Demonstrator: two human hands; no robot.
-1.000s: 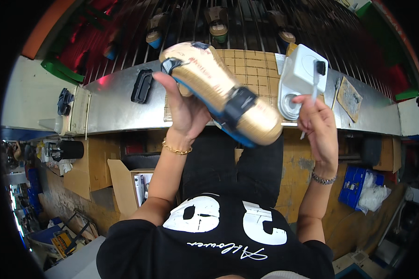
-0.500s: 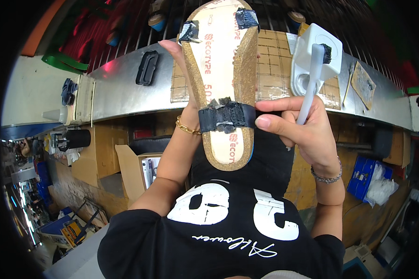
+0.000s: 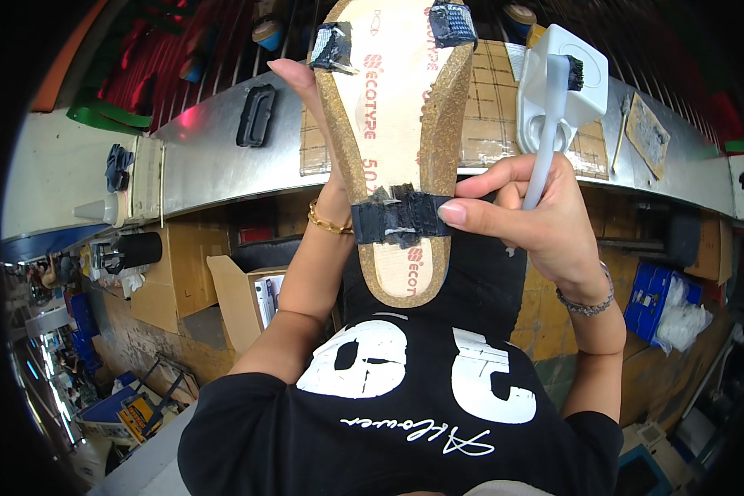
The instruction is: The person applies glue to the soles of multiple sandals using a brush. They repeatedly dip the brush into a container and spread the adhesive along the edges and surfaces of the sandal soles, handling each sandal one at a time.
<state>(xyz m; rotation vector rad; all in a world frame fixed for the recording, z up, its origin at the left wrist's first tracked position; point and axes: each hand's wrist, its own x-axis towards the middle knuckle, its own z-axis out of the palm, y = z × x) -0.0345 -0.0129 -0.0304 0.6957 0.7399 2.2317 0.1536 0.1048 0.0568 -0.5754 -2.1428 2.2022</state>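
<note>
We've got the cork sandal sole point(image 3: 397, 124) held up in front of us, underside facing us, toe end up past the desk point(image 3: 223, 165) edge and heel end down over our black shirt point(image 3: 405, 413). Our left hand point(image 3: 322, 140) is behind the sole, fingers closed around its left edge, one fingertip showing near the dark strap end point(image 3: 332, 45) at the top. A second strap end point(image 3: 453, 23) sits on the top right, and a dark strap band point(image 3: 398, 220) crosses the sole low down. Our right hand point(image 3: 529, 223) pinches the sole's right edge at that band with the thumb, while the other fingers curl around the handle of a white brush point(image 3: 554, 107), bristles up and dark. Just right of the sole, behind the brush, a white holder point(image 3: 591, 83) stands on the desk. Left of the sole on the metal desk lies a black buckle-shaped part point(image 3: 255, 116). Below the sole's left side, under the desk edge, open cardboard boxes point(image 3: 231, 289) crowd the floor; off to its lower right, a blue crate point(image 3: 649, 298) sits near our wrist.
</note>
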